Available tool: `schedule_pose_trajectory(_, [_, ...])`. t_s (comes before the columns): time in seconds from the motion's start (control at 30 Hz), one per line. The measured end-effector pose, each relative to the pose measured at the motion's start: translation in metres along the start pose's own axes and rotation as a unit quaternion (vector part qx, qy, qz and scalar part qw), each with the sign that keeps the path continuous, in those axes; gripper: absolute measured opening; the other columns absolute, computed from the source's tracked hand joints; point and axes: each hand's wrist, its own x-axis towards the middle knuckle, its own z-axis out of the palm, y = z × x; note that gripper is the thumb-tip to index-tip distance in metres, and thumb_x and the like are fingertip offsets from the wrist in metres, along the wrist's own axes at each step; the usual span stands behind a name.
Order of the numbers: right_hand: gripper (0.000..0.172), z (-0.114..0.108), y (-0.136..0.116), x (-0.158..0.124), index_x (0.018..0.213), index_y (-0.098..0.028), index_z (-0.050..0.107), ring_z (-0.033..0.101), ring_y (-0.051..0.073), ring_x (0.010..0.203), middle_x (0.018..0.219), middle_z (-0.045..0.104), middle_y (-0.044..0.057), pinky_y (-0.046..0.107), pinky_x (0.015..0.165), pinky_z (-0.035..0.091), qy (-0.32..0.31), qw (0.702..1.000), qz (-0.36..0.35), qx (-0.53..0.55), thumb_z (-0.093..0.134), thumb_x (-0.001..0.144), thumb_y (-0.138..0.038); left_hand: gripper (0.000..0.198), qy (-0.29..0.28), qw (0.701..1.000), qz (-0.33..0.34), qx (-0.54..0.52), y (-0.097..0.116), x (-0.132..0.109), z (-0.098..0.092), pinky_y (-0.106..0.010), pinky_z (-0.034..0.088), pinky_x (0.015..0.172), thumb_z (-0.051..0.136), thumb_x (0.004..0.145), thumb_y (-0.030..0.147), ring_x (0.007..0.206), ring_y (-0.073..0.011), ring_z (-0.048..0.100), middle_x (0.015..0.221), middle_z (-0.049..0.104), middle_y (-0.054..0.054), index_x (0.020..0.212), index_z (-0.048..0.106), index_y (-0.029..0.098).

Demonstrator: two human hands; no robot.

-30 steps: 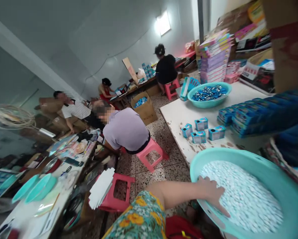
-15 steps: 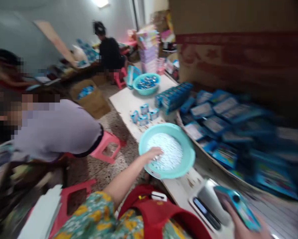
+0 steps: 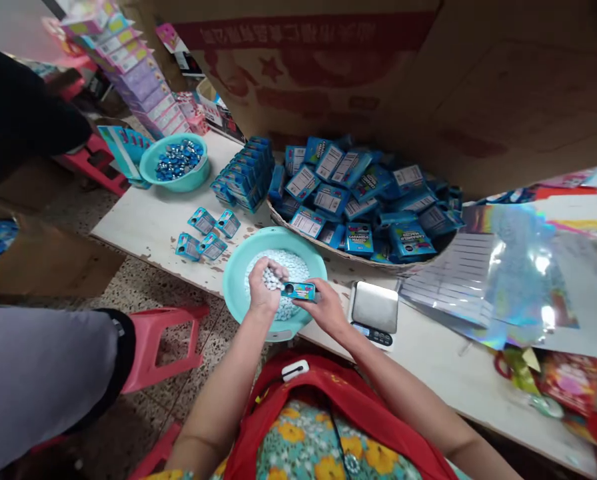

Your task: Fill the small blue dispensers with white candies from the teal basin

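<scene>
My left hand [image 3: 264, 285] is cupped around a heap of small white candies [image 3: 272, 277], over a turquoise basin [image 3: 236, 280] part-filled with more of them. In my right hand [image 3: 327, 308] is a small blue candy box [image 3: 301, 291], lying flat with a dark round opening at its left end. The box's left end meets the candies in my left palm. Several similar blue boxes [image 3: 213, 246] stand left of the basin. A digital scale [image 3: 376, 308] sits to the right of my right hand.
Behind the basin, a cut-open carton [image 3: 318, 248] holds a pile of blue boxes. A row of blue boxes [image 3: 248, 175] and a second basin [image 3: 198, 175] stand at the table's far left. Shiny sheets [image 3: 508, 267] lie right. A pink stool [image 3: 166, 340] and a seated person [image 3: 43, 380] are at left.
My view has swung right. The blue box in my right hand has come from above the scale to the basin. My left hand has lifted a handful of candies to the box.
</scene>
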Motion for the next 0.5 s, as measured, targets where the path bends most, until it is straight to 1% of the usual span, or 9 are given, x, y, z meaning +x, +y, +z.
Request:
schedule_pose_trajectory(0.07, [0.034,0.009,-0.002,0.0,0.097,-0.021,0.06,0.058,0.023,0.093,0.097,0.064,0.006,0.036,0.082,0.045,0.005,1.0,0.0,-0.001,0.07,0.074,-0.045,0.025,0.014,0.999,0.025,0.037,-0.001,-0.003,0.005,-0.025,0.046,0.058,0.059,0.075,0.037,0.06,-0.0125,0.056,0.06,0.048,0.002,0.065,0.048,0.017])
schedule_pose_trajectory(0.17, [0.033,0.013,-0.008,0.001,0.097,-0.021,0.06,0.057,0.023,0.093,0.097,0.064,0.005,0.035,0.082,0.045,0.011,1.0,0.001,-0.008,0.071,0.075,-0.042,0.027,0.033,0.997,0.04,0.061,-0.003,-0.004,0.004,-0.027,0.047,0.06,0.061,0.075,0.04,0.061,-0.0129,0.056,0.061,0.048,0.003,0.067,0.047,0.017])
schedule_pose_trajectory(0.3, [0.03,0.015,-0.014,0.005,0.096,-0.021,0.059,0.057,0.023,0.092,0.096,0.064,0.005,0.035,0.081,0.045,0.021,1.0,0.0,-0.023,0.069,0.076,-0.041,0.03,0.006,0.996,0.05,0.072,0.0,0.001,0.005,-0.027,0.046,0.06,0.054,0.08,0.046,0.058,-0.0136,0.056,0.06,0.05,0.002,0.071,0.052,0.017])
schedule_pose_trajectory(0.4, [0.028,0.017,-0.016,0.008,0.096,-0.021,0.059,0.057,0.023,0.093,0.096,0.064,0.005,0.035,0.081,0.044,0.02,0.999,0.001,-0.029,0.068,0.077,-0.04,0.037,-0.013,0.995,0.08,0.065,0.003,0.007,0.006,-0.027,0.044,0.059,0.048,0.085,0.045,0.054,-0.0128,0.054,0.055,0.049,0.001,0.062,0.053,0.017])
schedule_pose_trajectory(0.5, [0.029,0.019,-0.017,0.01,0.096,-0.021,0.06,0.057,0.023,0.093,0.096,0.065,0.004,0.034,0.08,0.044,0.029,0.999,0.007,-0.027,0.07,0.076,-0.039,0.039,-0.031,0.993,0.088,0.07,0.004,0.013,0.004,-0.027,0.042,0.058,0.047,0.085,0.037,0.049,-0.0128,0.052,0.048,0.044,0.001,0.052,0.048,0.017])
